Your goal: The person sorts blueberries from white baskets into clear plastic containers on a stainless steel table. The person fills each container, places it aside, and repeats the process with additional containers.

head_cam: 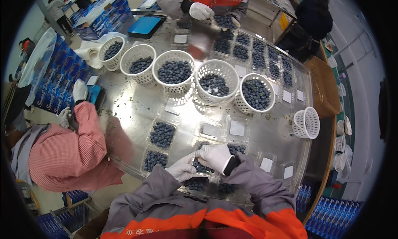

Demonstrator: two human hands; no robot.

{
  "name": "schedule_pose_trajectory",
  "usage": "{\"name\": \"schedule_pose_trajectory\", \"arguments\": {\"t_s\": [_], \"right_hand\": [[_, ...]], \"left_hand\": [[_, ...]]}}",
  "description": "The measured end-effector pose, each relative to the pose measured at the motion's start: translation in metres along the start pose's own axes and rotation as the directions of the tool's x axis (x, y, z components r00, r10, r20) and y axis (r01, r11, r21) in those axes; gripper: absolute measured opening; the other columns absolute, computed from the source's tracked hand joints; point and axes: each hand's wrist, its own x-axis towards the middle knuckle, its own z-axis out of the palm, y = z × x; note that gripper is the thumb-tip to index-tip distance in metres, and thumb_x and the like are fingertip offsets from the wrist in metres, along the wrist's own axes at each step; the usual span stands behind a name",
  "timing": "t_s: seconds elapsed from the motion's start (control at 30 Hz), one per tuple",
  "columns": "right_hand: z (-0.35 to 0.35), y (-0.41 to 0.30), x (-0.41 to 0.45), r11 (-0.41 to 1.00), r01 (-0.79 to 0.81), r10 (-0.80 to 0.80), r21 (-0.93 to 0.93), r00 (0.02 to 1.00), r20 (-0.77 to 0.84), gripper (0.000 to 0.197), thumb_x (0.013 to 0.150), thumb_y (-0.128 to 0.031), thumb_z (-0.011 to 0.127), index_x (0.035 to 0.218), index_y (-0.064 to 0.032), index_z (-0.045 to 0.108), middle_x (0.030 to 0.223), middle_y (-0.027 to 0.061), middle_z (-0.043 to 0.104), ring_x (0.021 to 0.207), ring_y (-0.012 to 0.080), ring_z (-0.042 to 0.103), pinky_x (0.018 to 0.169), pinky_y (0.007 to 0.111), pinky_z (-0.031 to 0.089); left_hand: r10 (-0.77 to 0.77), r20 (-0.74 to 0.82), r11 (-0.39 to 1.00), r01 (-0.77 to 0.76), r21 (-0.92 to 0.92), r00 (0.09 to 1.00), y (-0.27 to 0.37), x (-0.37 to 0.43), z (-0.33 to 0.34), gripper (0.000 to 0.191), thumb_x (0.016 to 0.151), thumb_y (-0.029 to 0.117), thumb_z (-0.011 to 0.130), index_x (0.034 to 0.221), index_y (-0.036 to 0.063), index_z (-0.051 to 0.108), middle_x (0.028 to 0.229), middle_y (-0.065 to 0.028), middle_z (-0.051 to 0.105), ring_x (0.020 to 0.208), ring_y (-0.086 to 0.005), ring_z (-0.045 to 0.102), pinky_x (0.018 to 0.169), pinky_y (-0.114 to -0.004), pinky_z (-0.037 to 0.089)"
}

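In a white glove, my left hand [182, 168] grips the near left side of a clear plastic punnet [202, 168] filled with blueberries. My right hand [215, 156], gloved too, is bent over the same punnet with its fingers curled at the berries. Whether a berry is between those fingertips is hidden. Another filled punnet [236, 149] lies partly behind my right hand. Closer to my body, two more filled punnets [196, 183] are partly covered by my sleeves. To the left are a filled punnet [162, 134] and a second filled punnet [155, 160].
White perforated baskets [174, 72] of blueberries stand across the steel table [133, 148]. An upright white basket [306, 123] is at right. Opposite, a co-worker's gloved hand [201, 11] is near punnets; another co-worker [67, 145] stands left beside blue cartons [59, 77].
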Motion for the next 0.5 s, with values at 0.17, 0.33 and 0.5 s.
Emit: {"name": "schedule_pose_trajectory", "arguments": {"t_s": [0.17,0.33,0.5], "right_hand": [[0.012,-0.001,0.008,0.977,-0.027,0.021,-0.213,0.999,-0.028,0.017,0.083,-0.029,0.069,0.095,-0.0192,0.074,0.075,0.0038,0.064,0.068,0.0248,0.068,0.055,0.04,0.052],[-0.03,0.001,0.03,0.974,0.101,-0.082,0.203,0.992,-0.096,0.02,0.078,-0.025,0.077,0.095,-0.0153,0.074,0.079,0.0054,0.068,0.068,0.0227,0.066,0.061,0.036,0.053],[-0.054,0.011,0.048,0.238,-0.047,0.27,0.97,0.963,-0.02,0.017,0.083,-0.007,0.069,0.1,-0.0036,0.067,0.067,-0.0087,0.049,0.058,0.0024,0.044,0.049,0.021,0.035]], "left_hand": [[0.043,-0.017,0.997,-0.042,0.067,0.999,0.017,0.001,0.009,0.077,0.074,-0.012,0.049,0.148,0.0025,0.033,0.138,-0.0071,0.043,0.084,-0.0087,0.06,0.111,-0.044,0.045],[0.105,-0.023,0.994,-0.105,-0.016,0.994,0.025,-0.007,0.0,0.085,0.074,-0.014,0.047,0.154,0.0033,0.027,0.152,-0.0101,0.036,0.133,-0.0214,0.052,0.113,-0.049,0.043],[0.245,-0.016,0.968,-0.246,-0.043,0.969,0.052,-0.028,-0.005,0.089,0.074,-0.014,0.047,0.156,0.0058,0.02,0.152,-0.0178,0.039,0.141,-0.0393,0.041,0.115,-0.06,0.039]]}}
